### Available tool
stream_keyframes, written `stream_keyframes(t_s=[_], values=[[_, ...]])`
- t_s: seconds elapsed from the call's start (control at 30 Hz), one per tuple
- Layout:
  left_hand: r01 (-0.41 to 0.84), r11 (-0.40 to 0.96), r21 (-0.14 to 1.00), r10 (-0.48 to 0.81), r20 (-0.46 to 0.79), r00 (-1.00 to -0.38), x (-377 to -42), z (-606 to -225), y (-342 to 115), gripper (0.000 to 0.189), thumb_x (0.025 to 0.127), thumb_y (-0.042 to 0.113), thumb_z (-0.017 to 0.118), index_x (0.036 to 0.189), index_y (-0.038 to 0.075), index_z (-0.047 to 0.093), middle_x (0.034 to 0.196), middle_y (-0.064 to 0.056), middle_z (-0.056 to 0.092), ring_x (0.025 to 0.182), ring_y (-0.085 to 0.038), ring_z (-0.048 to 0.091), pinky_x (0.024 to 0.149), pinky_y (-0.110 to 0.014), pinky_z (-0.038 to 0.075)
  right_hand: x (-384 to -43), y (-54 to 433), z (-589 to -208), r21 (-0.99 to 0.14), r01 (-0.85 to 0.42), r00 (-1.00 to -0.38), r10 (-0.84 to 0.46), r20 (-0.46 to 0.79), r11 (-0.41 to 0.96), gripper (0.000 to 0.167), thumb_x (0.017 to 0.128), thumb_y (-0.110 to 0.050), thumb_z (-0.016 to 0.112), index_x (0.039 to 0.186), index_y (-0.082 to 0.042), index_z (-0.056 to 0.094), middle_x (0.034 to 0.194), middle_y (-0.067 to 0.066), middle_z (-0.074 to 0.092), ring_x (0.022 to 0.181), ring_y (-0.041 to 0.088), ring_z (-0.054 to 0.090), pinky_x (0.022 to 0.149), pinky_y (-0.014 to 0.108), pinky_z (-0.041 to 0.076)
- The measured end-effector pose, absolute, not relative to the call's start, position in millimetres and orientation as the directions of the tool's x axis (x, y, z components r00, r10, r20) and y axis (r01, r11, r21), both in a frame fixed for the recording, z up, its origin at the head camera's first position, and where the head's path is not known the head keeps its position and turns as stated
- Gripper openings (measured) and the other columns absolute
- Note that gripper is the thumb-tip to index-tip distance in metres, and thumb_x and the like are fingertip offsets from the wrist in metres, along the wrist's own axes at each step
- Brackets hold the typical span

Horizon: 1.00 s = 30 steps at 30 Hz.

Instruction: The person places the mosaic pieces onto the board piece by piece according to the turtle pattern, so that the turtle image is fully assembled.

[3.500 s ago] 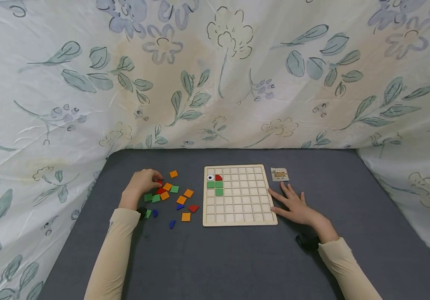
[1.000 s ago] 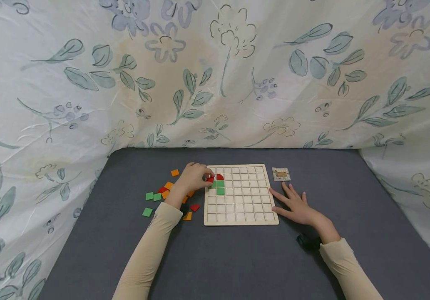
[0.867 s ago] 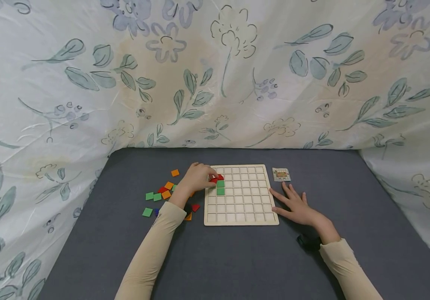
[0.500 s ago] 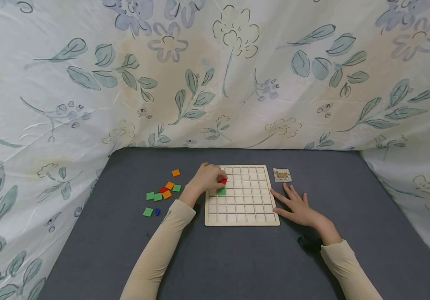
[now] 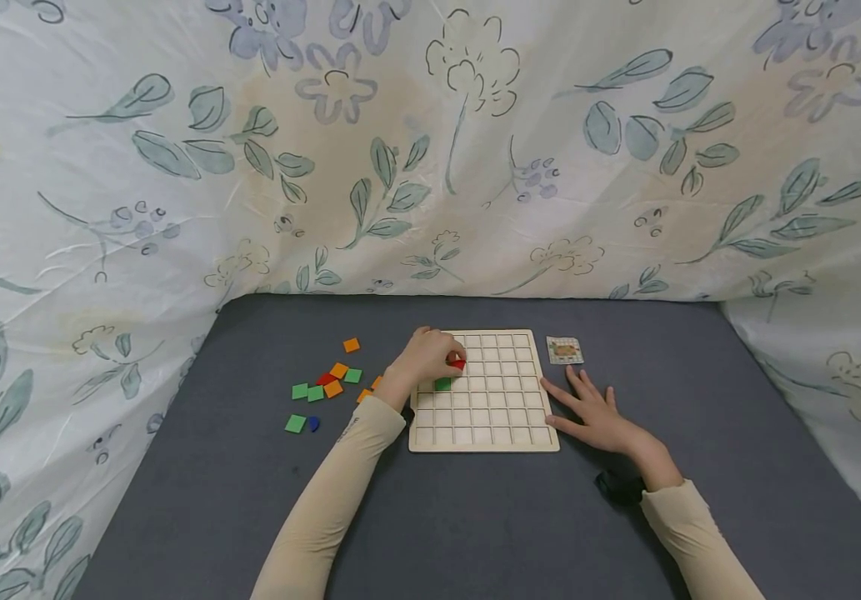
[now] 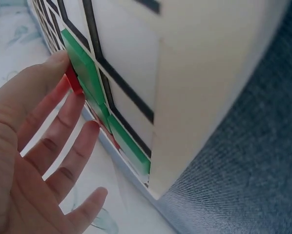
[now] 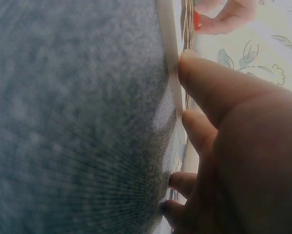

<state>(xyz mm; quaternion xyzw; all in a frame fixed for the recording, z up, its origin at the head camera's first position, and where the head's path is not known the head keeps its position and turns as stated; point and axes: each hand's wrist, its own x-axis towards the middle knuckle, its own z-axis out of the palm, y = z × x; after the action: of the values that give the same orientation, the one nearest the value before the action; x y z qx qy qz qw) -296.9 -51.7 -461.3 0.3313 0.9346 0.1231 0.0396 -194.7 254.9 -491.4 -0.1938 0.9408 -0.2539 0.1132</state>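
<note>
A pale wooden grid board [image 5: 486, 417] lies on the grey cloth. Over its upper left part, my left hand [image 5: 424, 357] pinches a small red tile [image 5: 458, 364] between thumb and fingers. The left wrist view shows this red tile [image 6: 73, 80] close beside green tiles [image 6: 129, 144] set in the grid; the other fingers are spread. One green tile [image 5: 443, 384] shows below the hand in the head view, while the hand hides the board's top left corner. My right hand [image 5: 597, 418] rests with spread fingers at the board's right edge, fingertips touching it.
Left of the board lie loose tiles: several green tiles [image 5: 295, 423], several orange tiles [image 5: 351, 345], a red tile [image 5: 325, 379] and a blue tile [image 5: 313, 423]. A small picture card [image 5: 565, 350] lies beyond the right fingertips. A floral cloth [image 5: 468, 167] hangs behind.
My left hand has gone from the loose tiles to the board with a red tile, then slid rightward over the upper left squares. My right hand stays at the board's edge.
</note>
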Motion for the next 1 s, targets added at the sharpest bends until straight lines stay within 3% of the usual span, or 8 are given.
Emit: stream_keyframes(t_s=[0.2, 0.5, 0.67, 1.0], values=[[0.582, 0.745, 0.326, 0.616, 0.0, -0.788, -298.6, -464.4, -52.7, 0.02, 0.08, 0.031, 0.073, 0.098, 0.022, 0.073, 0.086, 0.01, 0.067, 0.081, -0.007, 0.058, 0.106, -0.048, 0.028, -194.9, 255.5, -493.3, -0.523, -0.31, -0.903, -0.417, -0.098, 0.794, 0.065, 0.091, -0.044, 0.053, 0.147, -0.022, 0.028, 0.152, 0.026, 0.003, 0.137, 0.048, -0.006, 0.095, 0.075, -0.008], [0.569, 0.732, 0.374, 0.61, 0.011, -0.792, -299.3, -465.7, -52.2, 0.016, 0.078, 0.031, 0.074, 0.092, 0.022, 0.073, 0.078, 0.01, 0.065, 0.077, -0.007, 0.056, 0.106, -0.047, 0.028, -196.2, 256.3, -494.0, -0.508, -0.296, -0.901, -0.414, -0.133, 0.809, 0.066, 0.092, -0.045, 0.052, 0.148, -0.022, 0.026, 0.153, 0.024, 0.0, 0.138, 0.047, -0.007, 0.096, 0.075, -0.009], [0.562, 0.723, 0.4, 0.611, 0.007, -0.791, -299.8, -468.3, -54.5, 0.021, 0.077, 0.033, 0.074, 0.096, 0.022, 0.073, 0.078, 0.012, 0.064, 0.08, -0.008, 0.054, 0.105, -0.045, 0.03, -194.8, 255.1, -493.2, -0.51, -0.298, -0.902, -0.412, -0.126, 0.807, 0.066, 0.092, -0.045, 0.052, 0.148, -0.021, 0.027, 0.153, 0.024, 0.001, 0.137, 0.048, -0.007, 0.096, 0.075, -0.009], [0.565, 0.688, 0.455, 0.644, -0.025, -0.764, -298.8, -466.8, -64.1, 0.031, 0.08, 0.023, 0.072, 0.111, 0.017, 0.07, 0.104, 0.004, 0.067, 0.099, -0.014, 0.056, 0.107, -0.044, 0.029, -194.8, 255.2, -492.6, -0.512, -0.302, -0.901, -0.416, -0.121, 0.804, 0.066, 0.092, -0.044, 0.052, 0.147, -0.02, 0.027, 0.153, 0.025, 0.001, 0.137, 0.048, -0.006, 0.096, 0.075, -0.009]])
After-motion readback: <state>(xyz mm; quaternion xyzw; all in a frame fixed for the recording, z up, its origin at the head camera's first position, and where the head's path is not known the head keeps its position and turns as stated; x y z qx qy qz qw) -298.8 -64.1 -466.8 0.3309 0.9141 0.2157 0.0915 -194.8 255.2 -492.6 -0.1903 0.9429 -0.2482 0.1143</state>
